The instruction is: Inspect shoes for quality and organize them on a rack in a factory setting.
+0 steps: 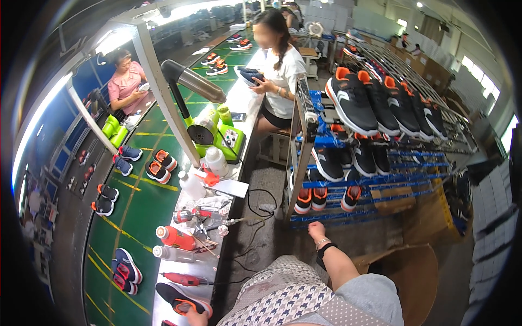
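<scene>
At the near end of the white bench, my left hand (197,317) grips a black sneaker (176,298) by its heel opening, which is lined in orange. The shoe lies on the bench with its toe pointing away to the left. My right hand (317,232) hangs over the floor to the right, fingers curled in, with no object visible in it. It is just below the lowest shelf of the shoe rack (375,194), apart from the black-and-orange sneakers (319,199) there. A dark band and a bracelet circle that wrist.
A green conveyor belt (130,217) carries several pairs of shoes on the left. On the bench stand bottles (175,237), a red hand tool (182,279) and a lime-green machine (231,142). Cables (261,209) trail to the floor. Two co-workers (283,68) handle shoes farther off.
</scene>
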`<state>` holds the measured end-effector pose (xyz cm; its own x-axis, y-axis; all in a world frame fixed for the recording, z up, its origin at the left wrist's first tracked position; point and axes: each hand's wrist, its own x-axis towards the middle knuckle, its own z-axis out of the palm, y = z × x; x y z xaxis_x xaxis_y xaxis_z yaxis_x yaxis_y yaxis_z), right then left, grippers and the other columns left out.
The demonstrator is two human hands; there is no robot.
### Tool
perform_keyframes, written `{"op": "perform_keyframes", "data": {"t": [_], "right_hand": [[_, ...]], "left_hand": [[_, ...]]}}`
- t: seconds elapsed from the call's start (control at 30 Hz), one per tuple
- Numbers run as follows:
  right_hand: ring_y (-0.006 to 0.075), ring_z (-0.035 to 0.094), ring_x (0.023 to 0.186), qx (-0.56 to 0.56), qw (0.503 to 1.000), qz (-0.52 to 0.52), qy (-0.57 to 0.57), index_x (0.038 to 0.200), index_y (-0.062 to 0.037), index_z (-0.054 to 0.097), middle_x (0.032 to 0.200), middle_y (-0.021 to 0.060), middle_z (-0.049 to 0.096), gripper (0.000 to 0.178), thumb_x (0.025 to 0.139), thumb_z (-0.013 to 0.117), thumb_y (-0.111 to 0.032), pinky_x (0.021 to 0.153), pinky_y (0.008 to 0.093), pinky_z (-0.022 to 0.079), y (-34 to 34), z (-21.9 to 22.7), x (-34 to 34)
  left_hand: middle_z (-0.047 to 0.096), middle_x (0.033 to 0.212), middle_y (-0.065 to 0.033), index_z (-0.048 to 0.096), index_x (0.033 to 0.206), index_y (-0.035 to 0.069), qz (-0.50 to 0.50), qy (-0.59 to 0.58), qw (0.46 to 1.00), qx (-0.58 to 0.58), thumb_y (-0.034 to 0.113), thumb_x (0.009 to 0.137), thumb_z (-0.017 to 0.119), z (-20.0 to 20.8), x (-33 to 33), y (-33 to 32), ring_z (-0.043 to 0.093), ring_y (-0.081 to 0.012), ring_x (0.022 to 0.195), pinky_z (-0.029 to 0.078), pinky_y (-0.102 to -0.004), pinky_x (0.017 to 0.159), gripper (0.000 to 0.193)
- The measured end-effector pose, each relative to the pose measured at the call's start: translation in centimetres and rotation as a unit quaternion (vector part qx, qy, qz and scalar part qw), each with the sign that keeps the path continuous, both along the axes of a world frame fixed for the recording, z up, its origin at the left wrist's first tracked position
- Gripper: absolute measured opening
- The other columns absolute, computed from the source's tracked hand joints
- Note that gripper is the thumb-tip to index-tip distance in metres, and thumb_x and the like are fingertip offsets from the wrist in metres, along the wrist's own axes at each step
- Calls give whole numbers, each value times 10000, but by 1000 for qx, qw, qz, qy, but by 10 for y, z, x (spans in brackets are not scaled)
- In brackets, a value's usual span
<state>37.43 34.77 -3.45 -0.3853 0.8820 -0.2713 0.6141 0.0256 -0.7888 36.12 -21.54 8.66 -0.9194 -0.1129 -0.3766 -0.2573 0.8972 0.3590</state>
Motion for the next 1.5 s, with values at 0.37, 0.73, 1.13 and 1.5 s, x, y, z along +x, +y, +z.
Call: {"op": "perform_keyframes", "data": {"t": [0.37, 0.73, 1.13, 1.5], "right_hand": [[391, 353, 1170, 409, 892, -68, -182, 1132, -52, 466, 1264, 161, 409, 483, 684, 623, -136, 935, 467, 359, 162, 67, 20], [313, 471, 1123, 93, 930, 61, -351, 1204, -81, 439, 1286, 141, 399, 347, 860, 458, -122, 928, 400, 407, 200, 74, 25], [362, 553, 966, 117, 950, 56, -284, 994, -59, 594, 1014, 203, 592, 310, 718, 524, -179, 839, 402, 445, 166, 12, 54], [362, 586, 875, 118, 961, 19, -250, 909, -50, 604, 941, 188, 604, 311, 691, 621, -272, 770, 433, 464, 96, -8, 88]], "left_hand": [[584, 907, -227, 559, 951, -91, 63, 148, 986, 38, 153, 579, 719, -41, 12, -7, 554, -336, 853, 430, -371, 799, 473], [568, 978, -160, 522, 1049, -57, 189, 16, 973, 131, 67, 591, 710, -4, 3, 18, 541, -262, 885, 444, -330, 790, 510], [574, 1023, -177, 505, 1121, -16, 231, -31, 956, 176, 117, 597, 715, -80, 10, -37, 503, -294, 1023, 387, -404, 895, 580], [572, 1001, -89, 636, 866, 75, 185, 106, 975, -60, 146, 482, 702, -45, 6, 15, 483, -299, 1032, 317, -461, 947, 396]]}}
